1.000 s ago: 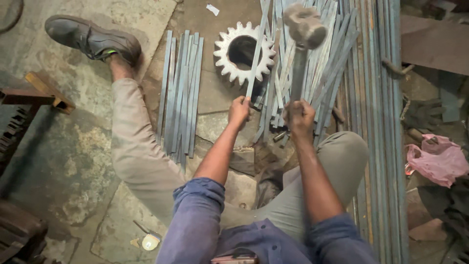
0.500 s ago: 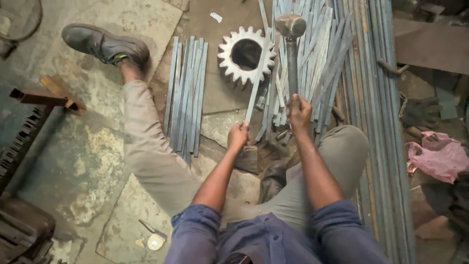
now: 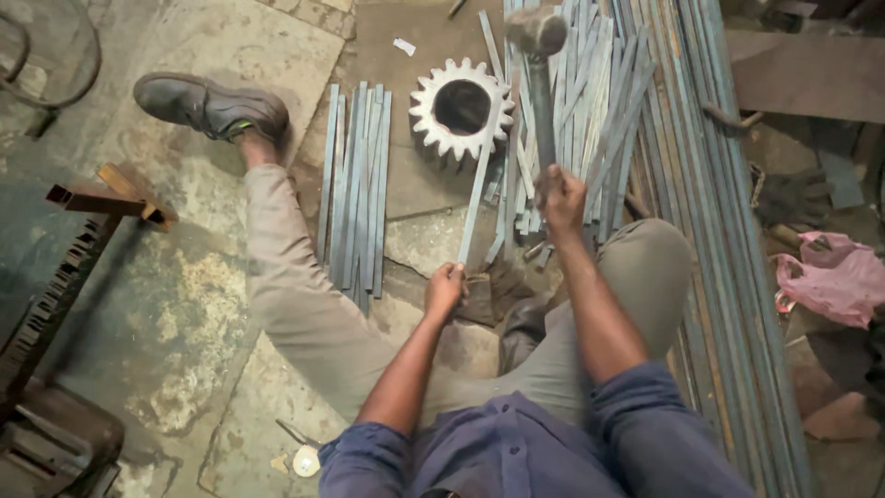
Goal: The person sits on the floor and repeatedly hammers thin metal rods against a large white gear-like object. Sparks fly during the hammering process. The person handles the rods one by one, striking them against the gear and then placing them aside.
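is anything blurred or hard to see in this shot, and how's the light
Head view: the grey steel hammer head is slightly motion-smeared at the top edge; the toothed grey metal gear and right hand are sharp; light is dim and even, darkest at the left corner by the rusty metal frame.

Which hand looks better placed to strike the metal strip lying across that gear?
Right, probably. The right hand grips the hammer, its head raised beyond the gear. The left hand is busy holding the strip at its near end.

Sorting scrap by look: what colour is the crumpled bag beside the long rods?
Pink; the crumpled bag shows clearly in the head view, right of the long rods.
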